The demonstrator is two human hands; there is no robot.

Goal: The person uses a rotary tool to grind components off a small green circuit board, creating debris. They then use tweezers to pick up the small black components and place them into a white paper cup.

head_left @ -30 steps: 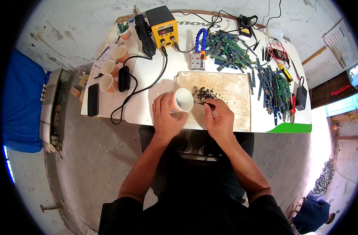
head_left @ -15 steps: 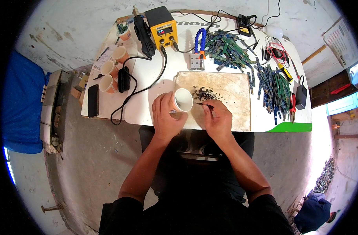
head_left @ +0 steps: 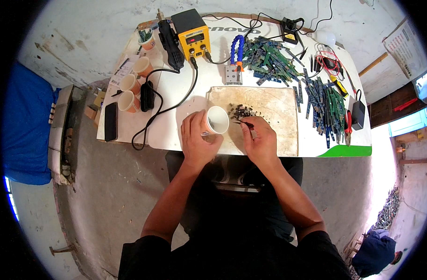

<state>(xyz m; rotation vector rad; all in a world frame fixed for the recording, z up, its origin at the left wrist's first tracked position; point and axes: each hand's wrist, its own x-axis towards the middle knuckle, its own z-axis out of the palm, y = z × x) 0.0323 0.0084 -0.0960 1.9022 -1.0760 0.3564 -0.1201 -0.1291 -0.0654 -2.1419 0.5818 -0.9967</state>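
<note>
My left hand [head_left: 197,140] is wrapped round a white paper cup [head_left: 218,119], tilted so that its mouth faces me; some dark bits seem to lie inside. In my right hand [head_left: 262,143] is a pair of dark tweezers [head_left: 247,125], pinched between thumb and fingers. Its tips point left, at the near edge of a small heap of black chips [head_left: 241,111]. Whether the tips grip a chip is too small to tell. The heap lies on a stained, pale board [head_left: 278,100] under my hands.
Strips of green and blue circuit board [head_left: 328,107] are piled at right and back. A yellow soldering station [head_left: 194,39] stands at the back left, its cable [head_left: 190,93] looping across the table. More paper cups [head_left: 128,101] and a phone [head_left: 111,122] sit at left; red-handled pliers [head_left: 348,126] at right.
The tweezers' tips have shifted slightly up toward the black chips. My left hand and the cup stay nearly where they were.
</note>
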